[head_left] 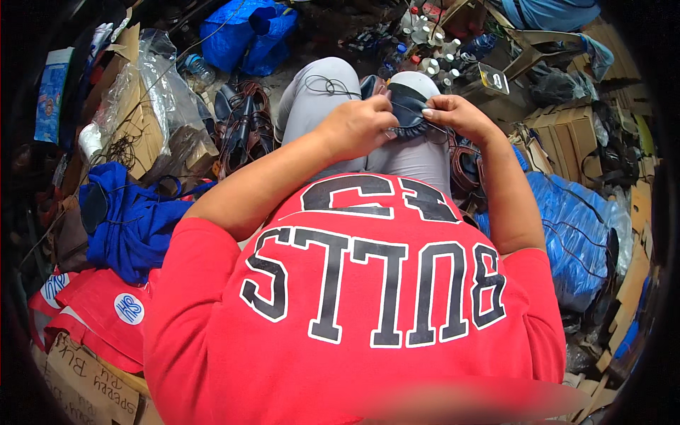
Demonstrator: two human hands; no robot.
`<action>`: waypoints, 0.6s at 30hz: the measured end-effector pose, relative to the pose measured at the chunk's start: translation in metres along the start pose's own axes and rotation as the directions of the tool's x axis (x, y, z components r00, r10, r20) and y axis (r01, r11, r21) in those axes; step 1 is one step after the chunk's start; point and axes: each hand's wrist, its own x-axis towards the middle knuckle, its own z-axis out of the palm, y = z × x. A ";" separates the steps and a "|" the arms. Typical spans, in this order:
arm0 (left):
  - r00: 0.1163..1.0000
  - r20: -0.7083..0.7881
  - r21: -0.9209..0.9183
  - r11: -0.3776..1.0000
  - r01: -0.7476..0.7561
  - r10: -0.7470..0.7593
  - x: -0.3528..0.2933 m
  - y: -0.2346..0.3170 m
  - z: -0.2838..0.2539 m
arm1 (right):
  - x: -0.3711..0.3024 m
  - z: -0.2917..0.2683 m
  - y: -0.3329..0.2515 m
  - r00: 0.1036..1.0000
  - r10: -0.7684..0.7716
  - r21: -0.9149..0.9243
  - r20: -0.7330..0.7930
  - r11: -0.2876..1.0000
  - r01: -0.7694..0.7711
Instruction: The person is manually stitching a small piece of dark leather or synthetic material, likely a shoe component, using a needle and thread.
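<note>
A dark leather shoe with a gathered, stitched-looking edge rests on my right knee, between my hands. My left hand is closed at the shoe's left side, its fingertips against the leather. On the other side, my right hand pinches thin dark thread by the shoe's edge, thumb and forefinger together. Part of what the fingers grip is hidden. Loose loops of dark thread lie over my left knee. Brown and dark shoes are heaped left of my legs.
Small bottles stand ahead beyond my right knee. A blue plastic bag lies ahead to the left. Blue cloth and red bags are piled at left. A blue plastic-wrapped bundle and folded cardboard crowd the right.
</note>
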 end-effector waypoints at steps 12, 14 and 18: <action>0.940 0.175 -0.343 0.877 0.337 -0.293 0.063 -0.052 0.000 | -0.005 0.030 -0.032 0.951 -0.120 -0.201 -0.284 0.977 0.063; 0.932 0.259 -0.208 0.928 0.309 -0.252 0.057 -0.048 -0.013 | -0.006 0.029 -0.032 0.963 -0.095 -0.266 -0.254 0.964 0.025; 0.911 0.385 0.123 0.987 0.105 -0.145 0.033 -0.021 -0.015 | -0.010 0.026 -0.021 0.967 -0.059 -0.293 -0.249 0.956 -0.017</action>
